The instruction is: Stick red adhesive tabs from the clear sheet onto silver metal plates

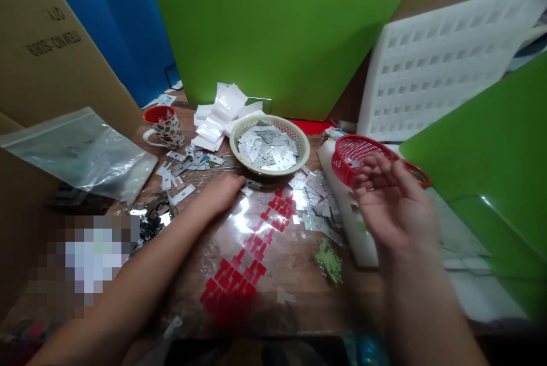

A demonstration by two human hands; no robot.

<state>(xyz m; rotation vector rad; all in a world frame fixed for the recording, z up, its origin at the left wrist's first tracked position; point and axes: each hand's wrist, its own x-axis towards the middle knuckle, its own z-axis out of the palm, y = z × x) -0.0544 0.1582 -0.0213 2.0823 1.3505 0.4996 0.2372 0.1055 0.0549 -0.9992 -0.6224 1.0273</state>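
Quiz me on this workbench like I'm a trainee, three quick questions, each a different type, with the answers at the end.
1. Open question: what lies heaped inside the cream basket?
2. True or false: the right hand is clenched into a fist.
3. Fill in the gap: as the head camera sees it, the patterned mug stands to the ____ of the cream basket.

Key
1. Flat silver pieces.
2. False: the right hand is open with its palm showing, in front of the red basket in this view.
3. Left.
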